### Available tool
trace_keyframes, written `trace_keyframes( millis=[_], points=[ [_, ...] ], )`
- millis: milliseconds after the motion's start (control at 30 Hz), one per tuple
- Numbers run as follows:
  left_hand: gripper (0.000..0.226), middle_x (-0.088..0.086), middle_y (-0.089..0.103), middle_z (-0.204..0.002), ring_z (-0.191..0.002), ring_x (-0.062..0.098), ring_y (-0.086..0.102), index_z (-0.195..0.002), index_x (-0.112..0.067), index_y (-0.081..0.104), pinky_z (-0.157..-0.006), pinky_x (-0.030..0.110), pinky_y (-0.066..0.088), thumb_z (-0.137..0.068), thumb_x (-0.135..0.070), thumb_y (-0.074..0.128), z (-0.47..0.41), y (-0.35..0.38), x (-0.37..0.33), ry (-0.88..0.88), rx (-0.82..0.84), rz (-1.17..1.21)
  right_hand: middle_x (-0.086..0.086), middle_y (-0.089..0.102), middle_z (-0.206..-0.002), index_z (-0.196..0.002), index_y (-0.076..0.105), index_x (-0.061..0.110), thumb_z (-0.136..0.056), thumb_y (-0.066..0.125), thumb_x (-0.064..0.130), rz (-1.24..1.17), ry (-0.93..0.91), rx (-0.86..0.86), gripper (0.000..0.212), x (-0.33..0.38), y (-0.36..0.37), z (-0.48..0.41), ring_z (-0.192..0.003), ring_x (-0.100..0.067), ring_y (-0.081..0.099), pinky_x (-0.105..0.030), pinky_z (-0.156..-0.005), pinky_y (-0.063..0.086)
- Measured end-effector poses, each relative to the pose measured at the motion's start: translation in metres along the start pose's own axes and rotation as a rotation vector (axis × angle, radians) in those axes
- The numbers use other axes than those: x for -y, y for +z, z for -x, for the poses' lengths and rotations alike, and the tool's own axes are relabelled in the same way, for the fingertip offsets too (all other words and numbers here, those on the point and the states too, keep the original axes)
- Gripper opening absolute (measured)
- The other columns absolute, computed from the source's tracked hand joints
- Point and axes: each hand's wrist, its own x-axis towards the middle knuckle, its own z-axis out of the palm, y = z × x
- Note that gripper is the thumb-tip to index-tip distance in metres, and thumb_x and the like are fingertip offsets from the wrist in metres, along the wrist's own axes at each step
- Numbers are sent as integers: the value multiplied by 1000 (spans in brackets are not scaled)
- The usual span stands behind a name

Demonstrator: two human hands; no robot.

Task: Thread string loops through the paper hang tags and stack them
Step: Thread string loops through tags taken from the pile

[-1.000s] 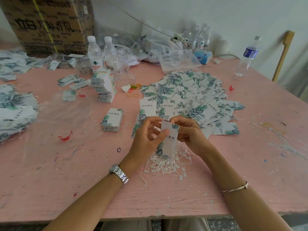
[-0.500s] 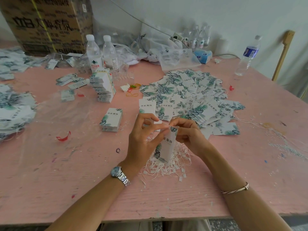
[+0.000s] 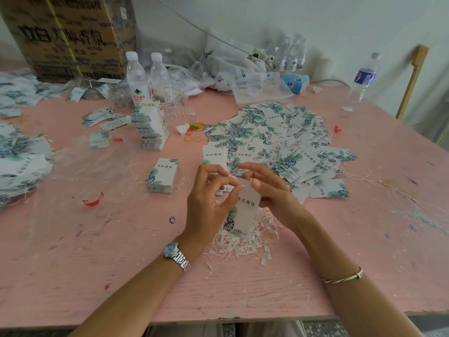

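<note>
A hang tag (image 3: 246, 210) is held upright over the table (image 3: 97, 263).
Its top is pinched by the left hand (image 3: 209, 200) and gripped by the right hand (image 3: 274, 190), above the string loops (image 3: 245, 246) near the front edge's middle.

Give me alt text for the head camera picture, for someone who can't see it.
The left hand and right hand hold one white leaf-printed hang tag by its top over a heap of white string loops on a pink table. A wide pile of tags lies beyond, with a small neat stack to the left.
</note>
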Motion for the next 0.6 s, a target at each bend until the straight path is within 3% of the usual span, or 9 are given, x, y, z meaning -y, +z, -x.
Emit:
trace_keyframes(
  millis=[67, 133, 200, 367, 433, 533, 600],
  points=[
    [21, 0, 50, -109, -86, 17, 59, -94, -8, 72, -79, 19, 51, -93, -28, 67, 0, 0, -2, -1, -2, -3, -14, 49, -92, -120, 66, 24, -89, 67, 25, 50, 12, -27, 30, 2, 0, 1, -67, -20, 50, -38, -54, 29],
    [22, -1, 50, -109, -86, 14, 58, -93, -7, 72, -80, 17, 50, -93, -28, 66, 0, 0, -3, -1, -8, -2, -9, 61, -89, -109, 69, 20, -90, 66, 19, 40, 11, -47, 20, 3, 2, 2, -73, -24, 63, -35, -58, 45],
    [22, -3, 49, -109, -87, 11, 57, -93, -7, 73, -80, 16, 50, -93, -28, 66, 0, 0, -2, 8, -15, -2, 1, 64, -89, -98, 71, 15, -89, 66, 15, 12, -3, -69, 11, 5, 4, 2, -75, -20, 65, -30, -57, 52],
    [23, 0, 50, -109, -88, 15, 58, -94, -6, 74, -79, 15, 50, -92, -28, 68, 0, 1, 0, 26, -11, -31, 5, 59, -87, -79, 76, 22, -83, 69, 14, 13, -7, -123, 12, 7, 7, 1, -72, -18, 61, -27, -57, 50],
    [22, 4, 54, -108, -87, 15, 58, -95, -8, 74, -77, 21, 51, -94, -29, 67, -2, -3, 1, 66, -31, -92, 5, 59, -83, -74, 76, 26, -82, 69, 16, 27, 4, -136, 15, 7, 7, 1, -67, -15, 60, -24, -55, 48],
    [25, 9, 63, -103, -85, 12, 55, -97, -8, 73, -77, 22, 38, -98, -29, 59, -13, -17, 8, 183, -155, -387, 7, 58, -82, -68, 73, 28, -80, 69, 19, 17, 38, -174, 15, 7, 7, 1, -64, -9, 55, -20, -54, 43],
    [24, 12, 63, -105, -88, 15, 53, -103, -8, 70, -77, 21, 28, -98, -27, 57, -24, -33, 18, 125, -233, -598, 9, 58, -87, -68, 73, 27, -80, 69, 19, 2, 47, -182, 15, 7, 6, 1, -64, -8, 53, -19, -53, 40]
  ],
)
